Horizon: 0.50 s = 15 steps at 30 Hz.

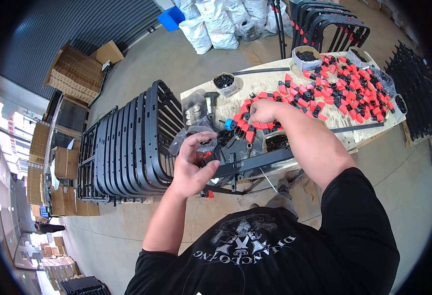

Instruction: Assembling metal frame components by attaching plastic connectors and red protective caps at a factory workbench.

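Observation:
My left hand is at the near left of the table, beside a dark metal bar. Its fingers and thumb curl round a small red and black plastic piece, mostly hidden by the hand. Over the near edge of a big heap of red and black plastic pieces, my right hand points down with its fingers pinched together; what is between them is hidden. A blue ring-shaped thing lies just left of that hand. Behind my left hand are a clear plastic bag and a power tool.
Tubs of small black parts stand about the wooden tabletop. Black metal frames are stacked close on the left, with more frames beyond the table. White sacks and a blue bin stand at the back.

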Available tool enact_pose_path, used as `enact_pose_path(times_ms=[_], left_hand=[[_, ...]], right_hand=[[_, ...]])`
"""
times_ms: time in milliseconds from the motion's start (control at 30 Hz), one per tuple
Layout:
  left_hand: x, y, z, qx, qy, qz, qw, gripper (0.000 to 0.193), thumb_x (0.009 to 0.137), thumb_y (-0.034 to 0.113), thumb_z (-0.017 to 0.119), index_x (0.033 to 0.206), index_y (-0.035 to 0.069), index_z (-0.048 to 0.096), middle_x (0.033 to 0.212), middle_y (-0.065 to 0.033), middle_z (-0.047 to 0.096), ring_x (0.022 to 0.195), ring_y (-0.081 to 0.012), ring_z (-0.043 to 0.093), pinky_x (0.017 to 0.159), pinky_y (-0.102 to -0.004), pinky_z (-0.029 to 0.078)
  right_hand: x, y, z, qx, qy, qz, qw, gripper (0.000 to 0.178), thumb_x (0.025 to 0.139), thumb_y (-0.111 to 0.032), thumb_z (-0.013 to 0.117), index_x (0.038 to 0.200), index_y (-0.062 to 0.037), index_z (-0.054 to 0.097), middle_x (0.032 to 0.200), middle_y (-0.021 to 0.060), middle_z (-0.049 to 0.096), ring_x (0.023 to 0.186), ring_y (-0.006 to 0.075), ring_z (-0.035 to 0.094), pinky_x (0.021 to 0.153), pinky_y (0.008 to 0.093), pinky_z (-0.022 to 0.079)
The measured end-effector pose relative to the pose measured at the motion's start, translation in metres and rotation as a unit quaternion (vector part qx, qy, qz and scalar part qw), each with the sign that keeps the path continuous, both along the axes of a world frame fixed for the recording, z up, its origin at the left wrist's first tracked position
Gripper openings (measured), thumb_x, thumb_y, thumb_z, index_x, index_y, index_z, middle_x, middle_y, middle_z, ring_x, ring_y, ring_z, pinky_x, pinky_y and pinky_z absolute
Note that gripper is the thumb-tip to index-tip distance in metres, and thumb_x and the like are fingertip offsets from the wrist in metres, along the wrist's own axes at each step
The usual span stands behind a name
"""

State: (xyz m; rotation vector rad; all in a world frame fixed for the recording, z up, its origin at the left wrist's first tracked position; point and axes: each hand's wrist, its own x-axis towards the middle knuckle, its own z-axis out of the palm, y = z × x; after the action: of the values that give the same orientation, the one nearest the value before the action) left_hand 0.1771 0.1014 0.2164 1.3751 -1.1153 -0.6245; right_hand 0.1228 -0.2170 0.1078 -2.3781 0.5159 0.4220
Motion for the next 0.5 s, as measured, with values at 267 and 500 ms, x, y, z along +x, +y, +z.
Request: enact_pose_path(times_ms=[267, 500], left_hand=[[-0.021, 0.013, -0.006, 0.060, -0.171, 0.021, 0.983, 0.053, 0.084, -0.005, 0.074, 0.129, 0.003, 0.047, 0.119, -0.0108, 0.060, 0.101, -0.0148, 0.062, 0.079, -0.0266, 0.053], [-0.035, -0.003, -0.021, 0.005, -0.301, -0.010, 0.954, 0.039, 0.086, -0.008, 0.068, 0.121, 0.002, 0.053, 0.120, -0.0191, 0.067, 0.097, -0.0296, 0.071, 0.078, -0.0354, 0.059]], right_hand=[[-0.001, -0.005, -0.006, 0.002, -0.021, 0.006, 1.000, 0.044, 0.083, -0.037, 0.071, 0.108, -0.0012, 0.075, 0.109, 0.0217, 0.073, 0.098, 0.0338, 0.070, 0.087, 0.0423, 0.054], [0.002, -0.003, 0.000, -0.014, 0.011, 0.004, 1.000, 0.044, 0.084, -0.034, 0.070, 0.115, -0.0034, 0.073, 0.113, 0.0183, 0.073, 0.104, 0.0310, 0.069, 0.091, 0.0406, 0.053]])
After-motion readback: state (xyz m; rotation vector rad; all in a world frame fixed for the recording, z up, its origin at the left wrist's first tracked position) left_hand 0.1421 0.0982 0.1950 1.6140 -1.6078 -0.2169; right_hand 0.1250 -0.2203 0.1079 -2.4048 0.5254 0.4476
